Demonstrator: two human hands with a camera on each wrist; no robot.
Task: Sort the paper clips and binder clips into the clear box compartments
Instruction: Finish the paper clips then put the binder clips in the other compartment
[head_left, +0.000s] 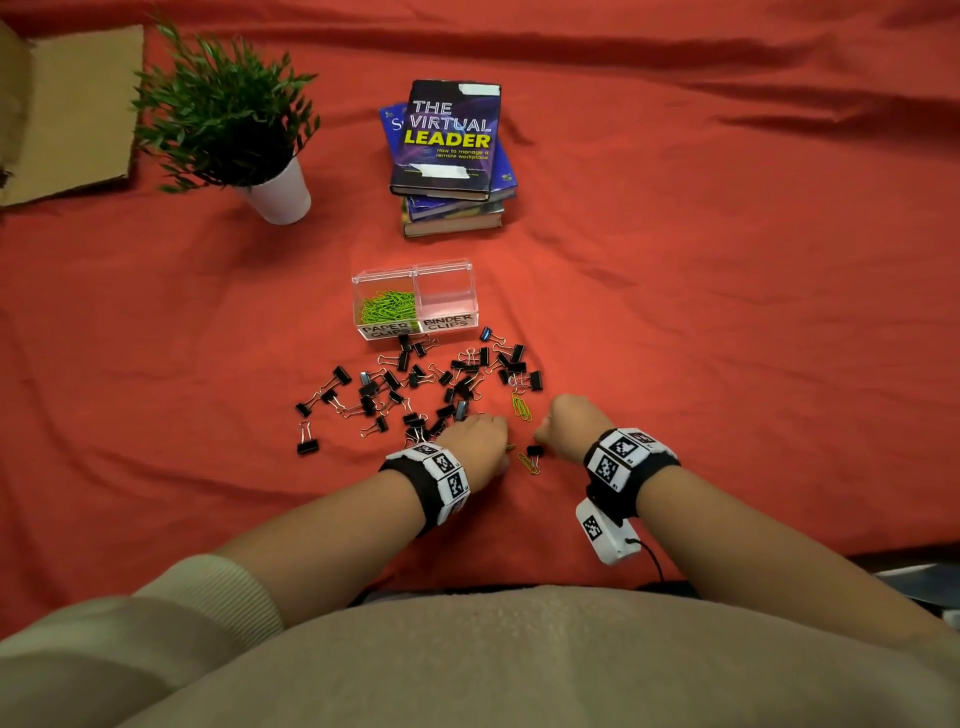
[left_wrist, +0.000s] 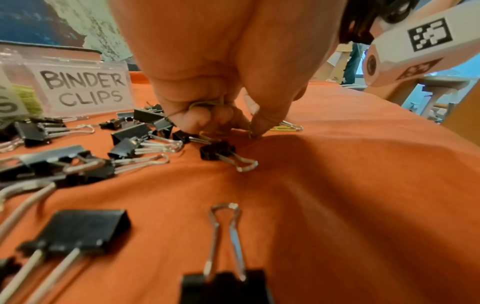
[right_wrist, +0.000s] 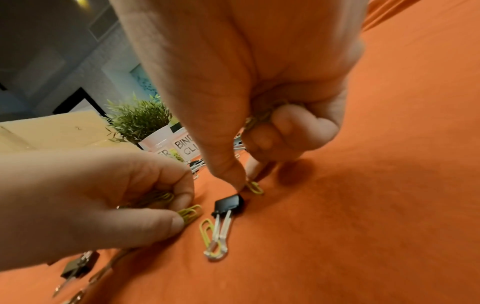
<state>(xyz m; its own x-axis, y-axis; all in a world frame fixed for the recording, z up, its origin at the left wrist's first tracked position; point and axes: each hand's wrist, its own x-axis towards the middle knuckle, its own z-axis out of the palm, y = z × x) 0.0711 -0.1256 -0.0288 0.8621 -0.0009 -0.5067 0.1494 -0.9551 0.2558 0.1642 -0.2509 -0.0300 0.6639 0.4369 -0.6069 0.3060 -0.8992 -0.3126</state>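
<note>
The clear box (head_left: 447, 270) stands on the red cloth; its left compartment, labelled PAPER CLIPS, holds green paper clips (head_left: 388, 308), and the BINDER CLIPS compartment (head_left: 448, 296) looks empty. Black binder clips (head_left: 415, 384) lie scattered in front of it. My left hand (head_left: 480, 441) keeps several paper clips (left_wrist: 205, 105) in its curled fingers and pinches another (right_wrist: 189, 214) on the cloth. My right hand (head_left: 563, 423) also holds paper clips (right_wrist: 265, 115) in its curled fingers, and its thumb and forefinger pinch one (right_wrist: 254, 187) beside a binder clip (right_wrist: 228, 203).
Loose green paper clips (head_left: 522, 408) lie between the hands, and one (right_wrist: 206, 230) lies by the binder clip's handles. Behind the box are a stack of books (head_left: 449, 156), a potted plant (head_left: 234, 124) and a cardboard sheet (head_left: 67, 109) at far left.
</note>
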